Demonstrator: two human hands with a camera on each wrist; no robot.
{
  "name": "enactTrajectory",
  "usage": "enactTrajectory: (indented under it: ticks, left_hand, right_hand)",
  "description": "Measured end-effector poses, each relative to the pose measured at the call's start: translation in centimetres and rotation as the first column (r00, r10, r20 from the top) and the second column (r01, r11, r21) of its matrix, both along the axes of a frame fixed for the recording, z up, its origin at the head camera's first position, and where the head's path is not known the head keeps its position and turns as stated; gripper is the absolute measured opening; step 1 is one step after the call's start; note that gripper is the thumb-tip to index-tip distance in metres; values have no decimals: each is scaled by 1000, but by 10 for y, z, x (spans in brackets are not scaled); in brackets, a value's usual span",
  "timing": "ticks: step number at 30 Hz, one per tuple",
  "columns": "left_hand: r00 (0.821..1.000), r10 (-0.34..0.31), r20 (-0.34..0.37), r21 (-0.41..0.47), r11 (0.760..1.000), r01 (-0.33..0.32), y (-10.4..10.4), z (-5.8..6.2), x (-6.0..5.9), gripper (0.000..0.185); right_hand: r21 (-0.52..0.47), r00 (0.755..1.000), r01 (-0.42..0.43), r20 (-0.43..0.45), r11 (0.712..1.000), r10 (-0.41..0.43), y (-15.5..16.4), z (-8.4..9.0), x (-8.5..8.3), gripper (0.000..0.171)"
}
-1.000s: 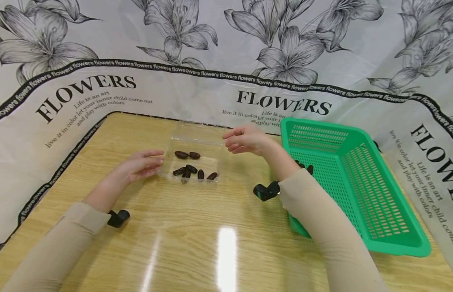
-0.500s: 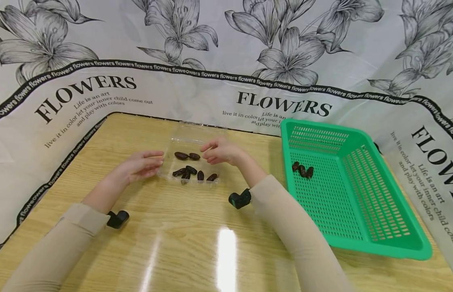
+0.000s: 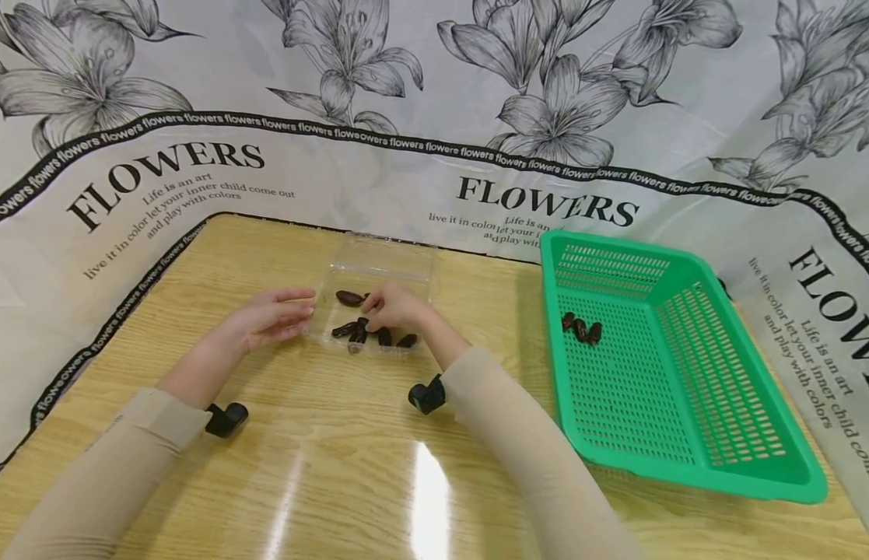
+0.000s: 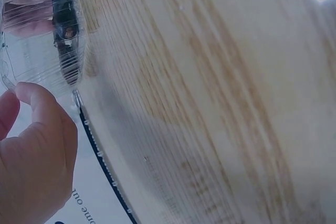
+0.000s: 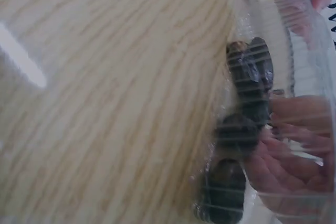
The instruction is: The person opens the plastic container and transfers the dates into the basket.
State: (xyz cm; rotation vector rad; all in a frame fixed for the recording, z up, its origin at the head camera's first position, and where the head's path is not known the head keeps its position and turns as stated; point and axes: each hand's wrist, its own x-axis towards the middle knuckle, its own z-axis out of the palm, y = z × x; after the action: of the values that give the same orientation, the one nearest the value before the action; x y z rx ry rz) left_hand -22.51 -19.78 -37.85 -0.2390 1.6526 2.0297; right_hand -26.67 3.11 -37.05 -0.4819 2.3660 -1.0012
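Near the counter's far edge, the right hand (image 3: 394, 307) has returned from the green plastic basket (image 3: 693, 435), fingers now closing on a dark oval date (image 3: 365, 322) in the clear plastic tray (image 3: 388, 257), steadied by the left hand (image 3: 269, 317)'s straight fingers.

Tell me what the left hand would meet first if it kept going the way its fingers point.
The left hand points right, fingertips already at the clear tray wall. Past that wall, likely the dates, then the right hand; depth is unclear.

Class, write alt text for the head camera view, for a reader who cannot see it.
A person's right hand reaches into a clear plastic tray of dark dates while the left hand steadies its edge. A green basket holding three dates sits to the right on the wooden table.
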Motion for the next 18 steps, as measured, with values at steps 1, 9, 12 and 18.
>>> enactTrajectory:
  ticks: [1, 9, 12, 18]
  left_hand:
    - [1000, 2, 1, 1, 1000, -2, 0, 0, 0, 57]
    - [1000, -9, -2, -20, 1000, 8, 2, 1, -1, 60]
    - [1000, -3, 4, -16, 1000, 3, 2, 2, -1, 61]
    - [1000, -2, 8, -16, 1000, 2, 0, 1, 0, 60]
  right_hand:
    - [15, 1000, 4, -19, 1000, -3, -2, -2, 1, 30]
    - [78, 993, -27, -114, 997, 35, -7, -9, 3, 31]
    - [85, 991, -32, -128, 996, 43, -8, -9, 3, 30]
    - [23, 996, -16, -92, 1000, 18, -6, -10, 3, 29]
